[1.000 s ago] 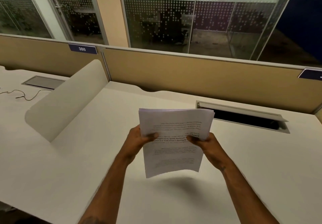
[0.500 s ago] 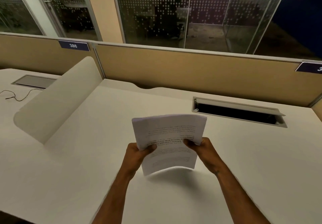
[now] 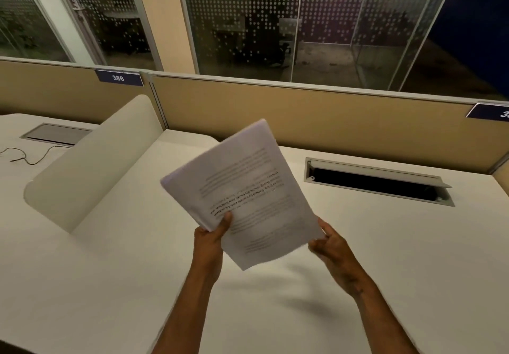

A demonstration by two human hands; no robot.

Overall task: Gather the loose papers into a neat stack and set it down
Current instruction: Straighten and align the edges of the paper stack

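My left hand (image 3: 209, 239) pinches the papers (image 3: 242, 194) tilted above the tabletop (image 3: 110, 271); my right hand (image 3: 332, 246), fingers loosely open, touches their edge. Next: square and lay them flat.

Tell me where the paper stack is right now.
The paper stack is mid-frame, tilted above the white desk, pinched by the left hand, left of the open cable tray.

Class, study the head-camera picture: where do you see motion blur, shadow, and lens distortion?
Head view: the paper stack and right hand are smeared by motion; a soft shadow falls on the desk beneath them; the partition top bows from wide-angle distortion; the dotted glass shows dim reflections.
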